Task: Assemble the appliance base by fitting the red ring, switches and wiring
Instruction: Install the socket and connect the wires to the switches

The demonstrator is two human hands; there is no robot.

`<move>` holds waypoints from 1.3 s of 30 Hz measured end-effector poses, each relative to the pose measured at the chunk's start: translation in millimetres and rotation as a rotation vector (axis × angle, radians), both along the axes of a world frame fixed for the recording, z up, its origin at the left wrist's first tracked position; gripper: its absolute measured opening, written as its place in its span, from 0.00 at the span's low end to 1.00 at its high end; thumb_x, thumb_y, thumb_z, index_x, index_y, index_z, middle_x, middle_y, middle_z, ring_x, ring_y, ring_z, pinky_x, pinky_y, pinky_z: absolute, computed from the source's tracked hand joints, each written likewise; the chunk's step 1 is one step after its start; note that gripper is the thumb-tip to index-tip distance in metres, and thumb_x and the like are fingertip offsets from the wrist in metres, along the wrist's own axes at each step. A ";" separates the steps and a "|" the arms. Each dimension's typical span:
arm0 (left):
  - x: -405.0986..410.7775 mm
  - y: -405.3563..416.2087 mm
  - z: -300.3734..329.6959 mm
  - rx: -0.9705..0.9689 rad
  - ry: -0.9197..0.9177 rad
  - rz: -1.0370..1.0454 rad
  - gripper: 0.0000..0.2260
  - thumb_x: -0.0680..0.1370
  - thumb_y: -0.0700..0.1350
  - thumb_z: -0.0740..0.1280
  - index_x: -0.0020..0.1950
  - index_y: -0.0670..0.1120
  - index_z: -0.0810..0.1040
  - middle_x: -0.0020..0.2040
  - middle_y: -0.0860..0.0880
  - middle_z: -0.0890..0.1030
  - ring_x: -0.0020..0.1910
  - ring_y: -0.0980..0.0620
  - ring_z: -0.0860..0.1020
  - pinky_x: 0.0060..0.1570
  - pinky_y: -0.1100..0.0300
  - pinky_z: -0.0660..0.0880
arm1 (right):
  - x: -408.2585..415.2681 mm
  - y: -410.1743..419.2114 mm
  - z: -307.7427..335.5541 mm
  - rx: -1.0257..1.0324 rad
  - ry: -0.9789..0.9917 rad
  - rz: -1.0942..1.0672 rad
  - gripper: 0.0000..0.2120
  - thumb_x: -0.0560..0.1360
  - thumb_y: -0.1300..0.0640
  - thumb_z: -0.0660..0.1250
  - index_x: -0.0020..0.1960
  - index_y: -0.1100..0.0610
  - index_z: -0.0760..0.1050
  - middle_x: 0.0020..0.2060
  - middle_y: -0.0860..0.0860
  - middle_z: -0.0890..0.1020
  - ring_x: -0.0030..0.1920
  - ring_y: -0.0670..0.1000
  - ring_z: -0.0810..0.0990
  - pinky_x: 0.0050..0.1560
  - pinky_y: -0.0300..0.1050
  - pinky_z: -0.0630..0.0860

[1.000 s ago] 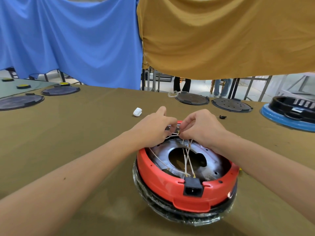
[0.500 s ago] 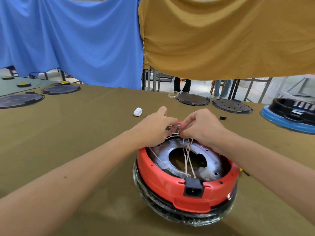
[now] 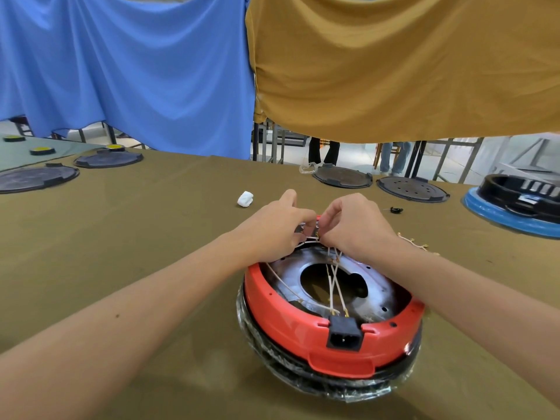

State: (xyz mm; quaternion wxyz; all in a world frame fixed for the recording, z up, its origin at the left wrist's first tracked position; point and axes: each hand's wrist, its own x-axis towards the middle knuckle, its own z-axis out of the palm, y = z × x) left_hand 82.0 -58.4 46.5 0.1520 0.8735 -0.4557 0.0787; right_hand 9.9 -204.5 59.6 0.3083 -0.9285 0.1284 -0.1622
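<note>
A: Nearest thing?
B: Appliance base (image 3: 330, 353), low centre-right on the olive table (image 3: 121, 237). Black lower body wrapped in clear film, red ring (image 3: 272, 310) seated on top.

A: Front of it?
B: Black power socket (image 3: 344, 332) set in a notch of the ring's near rim, two pins showing. Red tab below it.

A: Inside?
B: Shiny metal plate (image 3: 375, 286) with a big off-round hole. White wires (image 3: 333, 286) run from behind the socket across the hole to the far rim; one more wire curves along the left inside.

A: Hands?
B: Both at the far rim. Left hand (image 3: 272, 228): fingers curled, pinching a small metal-tabbed part, likely a switch (image 3: 303, 229), thumb sticking out away from the person. Right hand (image 3: 354, 225): fingertips pinched on the wire ends just beside that part. Exact contact is hidden by knuckles.

A: Beyond?
B: Loose wire with brass terminals (image 3: 415, 242) right of the right wrist. White lump (image 3: 245, 198) and small black clip (image 3: 396, 210) on the cloth. Black round plates (image 3: 412, 188) further back, a blue-rimmed base (image 3: 515, 210) far right, blue and mustard cloths (image 3: 394, 62) hanging behind.
</note>
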 end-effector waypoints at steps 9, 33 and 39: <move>0.4 0.0 -0.4 0.018 0.006 0.015 0.05 0.81 0.42 0.64 0.56 0.48 0.76 0.51 0.48 0.64 0.42 0.48 0.72 0.49 0.51 0.74 | 5.3 -0.8 -1.4 -0.275 -0.039 0.101 0.09 0.66 0.67 0.71 0.41 0.56 0.77 0.40 0.50 0.81 0.44 0.53 0.80 0.42 0.46 0.77; 5.0 -2.5 -3.3 0.035 0.041 0.111 0.16 0.79 0.50 0.67 0.62 0.42 0.72 0.57 0.45 0.68 0.49 0.44 0.76 0.53 0.47 0.75 | 23.4 -20.9 13.7 -0.580 0.054 0.343 0.21 0.69 0.48 0.75 0.60 0.53 0.79 0.51 0.48 0.81 0.46 0.48 0.77 0.42 0.40 0.71; 6.3 -2.7 -4.0 0.021 0.052 0.113 0.15 0.81 0.51 0.66 0.62 0.43 0.73 0.57 0.47 0.67 0.50 0.43 0.75 0.54 0.46 0.74 | 24.9 -19.2 11.9 -0.684 0.044 0.366 0.13 0.73 0.48 0.71 0.54 0.52 0.82 0.44 0.50 0.79 0.42 0.51 0.78 0.37 0.43 0.72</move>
